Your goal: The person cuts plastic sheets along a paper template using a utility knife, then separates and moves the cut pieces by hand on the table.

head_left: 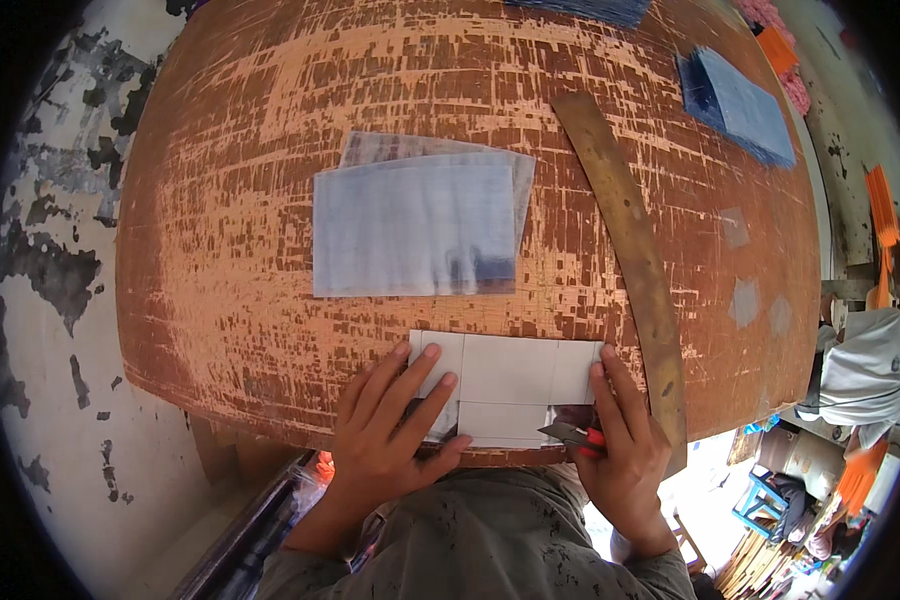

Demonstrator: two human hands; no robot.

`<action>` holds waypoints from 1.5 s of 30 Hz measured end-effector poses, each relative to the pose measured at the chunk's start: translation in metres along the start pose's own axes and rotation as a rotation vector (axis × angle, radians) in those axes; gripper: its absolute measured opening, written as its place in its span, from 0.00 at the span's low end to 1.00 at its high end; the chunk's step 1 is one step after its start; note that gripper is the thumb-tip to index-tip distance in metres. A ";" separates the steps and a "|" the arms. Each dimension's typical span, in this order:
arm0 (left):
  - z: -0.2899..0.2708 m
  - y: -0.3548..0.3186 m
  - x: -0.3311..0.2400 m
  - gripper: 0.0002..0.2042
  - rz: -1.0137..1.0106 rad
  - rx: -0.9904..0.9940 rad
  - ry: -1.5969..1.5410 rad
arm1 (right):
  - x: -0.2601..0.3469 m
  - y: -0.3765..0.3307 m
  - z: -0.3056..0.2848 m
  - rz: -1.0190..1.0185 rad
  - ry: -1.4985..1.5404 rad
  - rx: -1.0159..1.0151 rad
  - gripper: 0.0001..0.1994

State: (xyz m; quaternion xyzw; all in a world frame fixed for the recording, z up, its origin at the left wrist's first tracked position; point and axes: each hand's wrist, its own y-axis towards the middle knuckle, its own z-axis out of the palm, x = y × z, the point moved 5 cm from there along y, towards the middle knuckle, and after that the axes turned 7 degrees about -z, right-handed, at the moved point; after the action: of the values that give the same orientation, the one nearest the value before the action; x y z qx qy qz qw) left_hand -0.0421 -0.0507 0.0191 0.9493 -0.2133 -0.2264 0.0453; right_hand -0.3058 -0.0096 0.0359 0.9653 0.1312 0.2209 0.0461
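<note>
A white card (pixel 510 370) with ruled lines lies at the near edge of the worn table, its lower corners cut away. Glossy, darker material shows under those corners. Spread over the card's left part, my left hand (pixel 395 420) presses down with its fingers apart. My right hand (pixel 625 440) grips a cutting knife (pixel 570 436) with a dark pointed blade and a red handle. Its tip touches or nearly touches the card's lower right edge, while two fingers rest at the card's right side. Most of the handle is hidden in the palm.
Beyond the card lie two overlapping translucent plastic sheets (pixel 415 225). A long worn brown ruler-like strip (pixel 625 250) runs beside my right hand. Stacks of bluish sheets (pixel 740 105) sit at the far right. A peeling wall (pixel 60 300) stands left; a blue stool (pixel 760 500) is below right.
</note>
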 end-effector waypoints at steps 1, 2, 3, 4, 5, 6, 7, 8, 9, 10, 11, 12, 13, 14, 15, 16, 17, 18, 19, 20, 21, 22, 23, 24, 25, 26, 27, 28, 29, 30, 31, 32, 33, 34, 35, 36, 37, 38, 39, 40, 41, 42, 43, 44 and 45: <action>0.000 -0.001 0.000 0.28 -0.005 -0.003 -0.008 | 0.000 0.000 0.000 0.014 0.008 0.016 0.46; 0.000 -0.001 -0.001 0.28 -0.009 -0.005 -0.006 | 0.000 0.000 0.000 0.010 0.009 0.018 0.46; 0.001 -0.002 -0.001 0.28 -0.009 -0.004 -0.007 | 0.001 0.000 0.000 0.010 0.007 0.011 0.46; 0.001 -0.002 -0.001 0.28 -0.008 -0.002 -0.007 | 0.001 0.001 -0.001 0.011 0.006 0.005 0.47; 0.001 -0.002 -0.001 0.28 -0.010 -0.003 -0.008 | 0.001 0.000 0.000 0.010 0.005 0.006 0.47; 0.002 -0.002 -0.001 0.28 -0.009 0.000 -0.006 | 0.000 -0.001 0.000 0.020 0.011 0.008 0.47; 0.002 -0.001 -0.001 0.28 -0.007 0.002 -0.005 | -0.001 -0.002 0.001 0.032 0.016 0.009 0.47; 0.002 -0.001 -0.001 0.28 -0.006 0.000 -0.009 | -0.001 -0.003 0.001 0.033 0.012 0.009 0.47; 0.004 -0.001 0.000 0.28 -0.007 0.007 -0.013 | -0.002 -0.004 0.002 0.041 0.015 0.013 0.46; 0.005 0.000 0.000 0.29 -0.008 0.014 -0.019 | -0.003 -0.005 0.002 0.051 0.016 0.017 0.46; 0.004 0.001 -0.001 0.29 -0.006 0.012 -0.025 | -0.005 -0.005 0.002 0.052 0.010 0.018 0.46; 0.003 0.001 -0.001 0.28 -0.004 0.004 -0.016 | -0.004 -0.003 0.003 0.034 0.002 0.008 0.46; 0.002 0.002 -0.001 0.27 0.000 -0.004 -0.008 | -0.003 -0.002 0.002 0.016 -0.006 -0.001 0.46; 0.001 0.003 -0.001 0.27 0.006 -0.006 -0.021 | -0.003 -0.002 0.002 0.023 -0.019 0.000 0.46; 0.000 0.004 0.000 0.27 -0.003 0.001 -0.035 | -0.002 -0.001 0.002 0.007 -0.021 -0.006 0.46; 0.000 0.004 0.000 0.27 -0.011 0.009 -0.048 | -0.001 0.000 0.001 -0.009 -0.023 -0.013 0.46; 0.000 0.005 -0.003 0.27 -0.002 0.008 -0.057 | 0.000 0.000 -0.001 -0.012 -0.030 -0.004 0.45; 0.000 0.004 -0.003 0.28 -0.016 0.003 -0.052 | 0.000 0.001 -0.002 -0.006 -0.037 -0.008 0.45; -0.001 0.005 -0.004 0.29 -0.030 -0.001 -0.046 | 0.000 0.000 -0.001 0.003 -0.026 0.006 0.45; -0.002 0.006 -0.008 0.29 -0.021 -0.002 -0.050 | 0.000 0.000 -0.001 0.011 -0.013 0.019 0.45; -0.002 0.007 -0.010 0.29 -0.031 -0.004 -0.025 | 0.000 0.000 -0.002 0.015 -0.018 0.014 0.45; -0.002 0.008 -0.012 0.29 -0.041 -0.006 0.001 | 0.000 0.000 -0.002 0.014 -0.010 0.023 0.45; -0.003 0.009 -0.015 0.29 -0.034 -0.007 -0.001 | 0.000 -0.001 -0.002 0.013 -0.001 0.032 0.45; -0.004 0.011 -0.017 0.30 -0.035 -0.004 0.012 | 0.000 -0.001 -0.003 0.018 -0.005 0.027 0.45; -0.005 0.013 -0.018 0.30 -0.036 -0.001 0.024 | 0.000 -0.002 -0.003 -0.001 -0.007 0.013 0.46; -0.006 0.014 -0.019 0.30 -0.029 -0.001 0.023 | 0.000 -0.003 -0.003 -0.020 -0.010 -0.001 0.46; -0.006 0.014 -0.020 0.29 -0.027 0.017 0.031 | -0.001 -0.003 -0.003 -0.016 -0.011 -0.004 0.46; -0.006 0.015 -0.021 0.29 -0.025 0.035 0.040 | -0.001 -0.003 -0.003 -0.015 0.004 0.003 0.46; -0.008 0.016 -0.022 0.29 -0.021 0.036 0.040 | -0.001 -0.004 -0.003 -0.014 0.018 0.011 0.47; -0.009 0.015 -0.024 0.28 -0.015 0.052 0.045 | 0.001 -0.003 -0.004 -0.015 0.020 0.008 0.47; -0.010 0.016 -0.026 0.27 -0.011 0.067 0.049 | 0.001 -0.003 -0.004 0.032 0.042 0.019 0.45; -0.012 0.018 -0.027 0.27 -0.012 0.066 0.053 | 0.000 -0.003 -0.003 0.078 0.065 0.030 0.44; -0.013 0.021 -0.029 0.25 -0.009 0.109 0.030 | 0.001 -0.004 -0.004 0.075 0.066 0.030 0.44; -0.012 0.024 -0.031 0.24 -0.006 0.152 0.006 | 0.000 -0.005 -0.003 0.081 0.053 0.033 0.44; -0.014 0.028 -0.033 0.24 -0.009 0.150 0.008 | 0.000 -0.006 -0.002 0.086 0.041 0.036 0.44; -0.012 0.033 -0.036 0.24 0.042 0.214 -0.049 | -0.001 -0.006 -0.002 0.081 0.042 0.032 0.44; -0.011 0.036 -0.040 0.24 0.092 0.279 -0.107 | -0.002 -0.006 -0.001 0.044 0.029 0.019 0.44; -0.011 0.039 -0.041 0.24 0.091 0.274 -0.105 | -0.001 -0.006 -0.001 0.006 0.016 0.005 0.45; -0.009 0.039 -0.045 0.27 0.145 0.311 -0.076 | -0.002 -0.006 0.000 0.004 0.017 0.004 0.45; -0.008 0.039 -0.047 0.31 0.198 0.347 -0.048 | -0.002 -0.006 0.000 -0.003 0.014 -0.007 0.45; -0.009 0.041 -0.047 0.31 0.197 0.345 -0.047 | -0.002 -0.006 -0.001 -0.011 0.011 -0.017 0.45; -0.011 0.042 -0.050 0.35 0.262 0.363 0.028 | -0.002 -0.007 0.000 -0.013 0.010 -0.017 0.45; -0.010 0.042 -0.053 0.40 0.327 0.379 0.103 | -0.001 -0.007 0.000 -0.007 0.007 -0.024 0.45; -0.011 0.042 -0.054 0.40 0.325 0.376 0.102 | -0.001 -0.008 0.000 -0.002 0.004 -0.031 0.44; -0.011 0.043 -0.055 0.39 0.330 0.382 0.108 | -0.002 -0.008 0.001 -0.003 0.001 -0.032 0.44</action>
State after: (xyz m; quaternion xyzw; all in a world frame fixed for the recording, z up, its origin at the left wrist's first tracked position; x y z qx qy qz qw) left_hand -0.0976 -0.0662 0.0592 0.9038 -0.4013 -0.1206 -0.0872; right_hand -0.3094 -0.0030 0.0333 0.9641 0.1292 0.2234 0.0620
